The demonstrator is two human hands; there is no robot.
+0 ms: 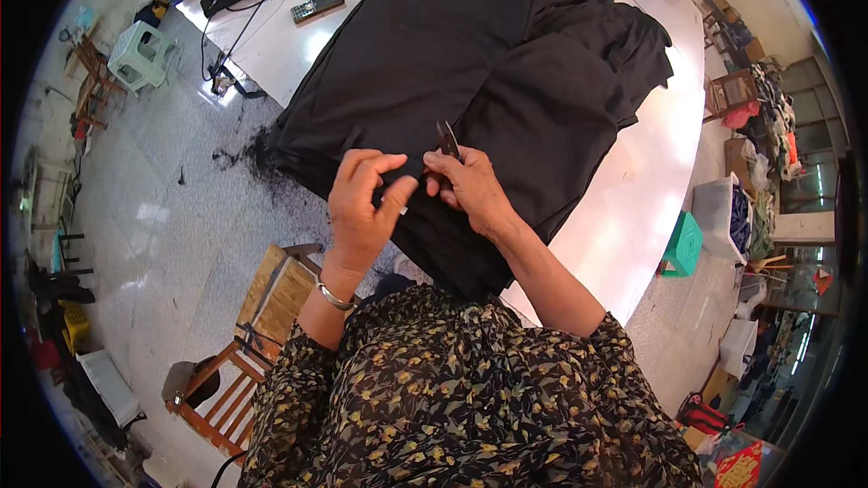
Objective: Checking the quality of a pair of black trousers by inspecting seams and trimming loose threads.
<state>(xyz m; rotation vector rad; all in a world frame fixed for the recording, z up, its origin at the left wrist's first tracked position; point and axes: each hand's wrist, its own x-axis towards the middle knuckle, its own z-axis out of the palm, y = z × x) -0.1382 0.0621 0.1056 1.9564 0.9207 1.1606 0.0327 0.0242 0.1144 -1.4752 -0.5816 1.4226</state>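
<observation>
A pile of black fabric garments (434,54) covers the middle of the white table (651,129) and hangs over its near edge. Thread snips (447,139) sit in my right hand (468,183), blades pointing away from me above the cloth. To the left of it, my left hand (369,196) is raised over the near part of the pile, its thumb and fingers apart. A small white tag (403,210) shows just beside the left thumb; whether the hand touches it I cannot tell.
A keypad mobile phone (317,7) lies on the table near dark cloth and cables. Black thread scraps (258,152) litter the floor at left. Beside me stands a wooden chair (230,386). A pale plastic stool (141,54) and a green stool (683,245) flank the table.
</observation>
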